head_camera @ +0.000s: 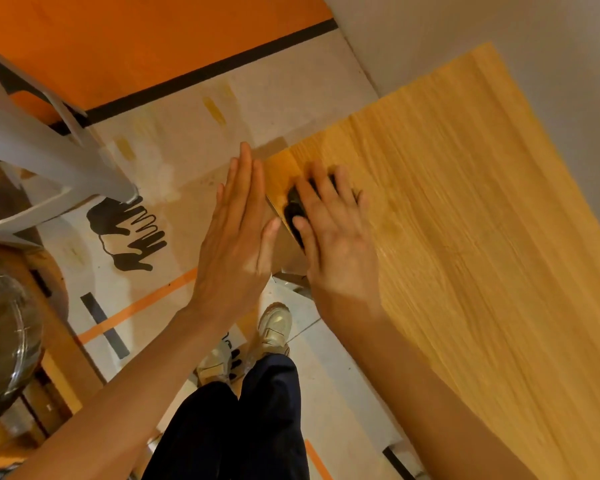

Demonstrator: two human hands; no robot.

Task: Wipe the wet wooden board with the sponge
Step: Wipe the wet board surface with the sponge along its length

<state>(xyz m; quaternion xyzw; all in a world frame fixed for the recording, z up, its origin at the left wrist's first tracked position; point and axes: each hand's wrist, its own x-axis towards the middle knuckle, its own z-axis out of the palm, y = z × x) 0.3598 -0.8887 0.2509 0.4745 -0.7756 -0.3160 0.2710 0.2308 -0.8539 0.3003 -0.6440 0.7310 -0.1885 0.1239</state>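
Board (465, 209): our right hand (336, 237) presses the sponge (295, 209) flat-fingered; left hand (238, 223), open, guards nine o'clock; we sweep with the grain.

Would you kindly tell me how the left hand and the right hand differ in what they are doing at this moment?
The right hand lies on the wooden board, pressing a dark sponge beneath its fingers; the left hand holds nothing. The right hand is palm-down over the board's corner, while the left hand stands edge-on beside that corner, over the floor. Both have straight, extended fingers.
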